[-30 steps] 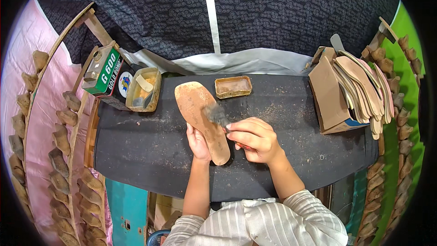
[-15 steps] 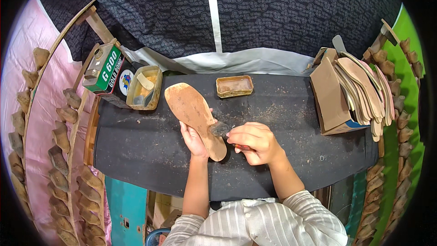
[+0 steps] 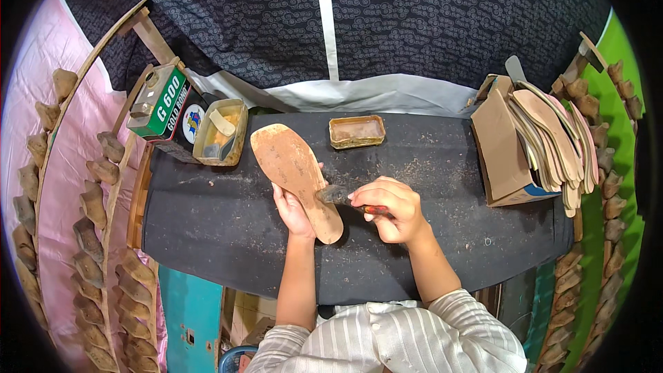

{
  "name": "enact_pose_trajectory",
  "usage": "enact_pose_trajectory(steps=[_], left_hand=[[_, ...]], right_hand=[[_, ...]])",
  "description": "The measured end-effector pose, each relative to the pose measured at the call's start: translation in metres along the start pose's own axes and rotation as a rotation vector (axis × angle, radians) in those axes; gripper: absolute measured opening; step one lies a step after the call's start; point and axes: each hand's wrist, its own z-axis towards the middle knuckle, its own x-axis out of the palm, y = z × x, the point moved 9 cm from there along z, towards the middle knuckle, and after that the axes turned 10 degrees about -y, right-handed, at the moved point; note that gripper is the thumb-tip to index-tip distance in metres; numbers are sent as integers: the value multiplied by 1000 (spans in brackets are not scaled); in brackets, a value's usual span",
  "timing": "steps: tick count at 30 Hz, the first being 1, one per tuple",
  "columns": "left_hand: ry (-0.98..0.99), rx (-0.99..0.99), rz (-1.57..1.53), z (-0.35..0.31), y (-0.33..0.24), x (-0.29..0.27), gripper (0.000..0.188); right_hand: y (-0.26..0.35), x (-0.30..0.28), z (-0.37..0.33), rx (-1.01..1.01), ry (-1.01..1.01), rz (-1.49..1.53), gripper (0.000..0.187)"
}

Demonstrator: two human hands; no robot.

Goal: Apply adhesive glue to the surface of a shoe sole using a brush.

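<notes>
A brown shoe sole (image 3: 289, 159) is tilted above the table, its broad toe end up and to the left. My left hand (image 3: 295, 215) is closed round its narrow middle from behind, so part of the fingers is hidden. In my right hand (image 3: 394, 208) is a hand tool with a red-orange handle and a flat grey head (image 3: 333, 195). That head lies against the sole's right edge at the waist. Whether it is a brush or a scraper is too small to tell.
A shallow tray (image 3: 357, 131) and a tub (image 3: 221, 132) with a spatula stand at the back, beside a green metal can (image 3: 164, 110). At right, a cardboard box (image 3: 507, 145) holds several soles. Wooden shoe lasts (image 3: 90, 238) line both sides. Scraps dot the black tablecloth (image 3: 442, 186).
The tool in my right hand has tilted and its head has shifted slightly left onto the sole's edge. More of its handle shows. My left hand and the sole barely moved.
</notes>
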Motion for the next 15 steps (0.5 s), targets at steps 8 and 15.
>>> enact_pose_trajectory(steps=[8,15], left_hand=[[-314,-42,-139,0,3,-7,60],[29,-54,-107,2,1,4,66]], right_hand=[[5,1,3,-99,-64,-35,30],[-3,-12,0,66,-20,94,28]])
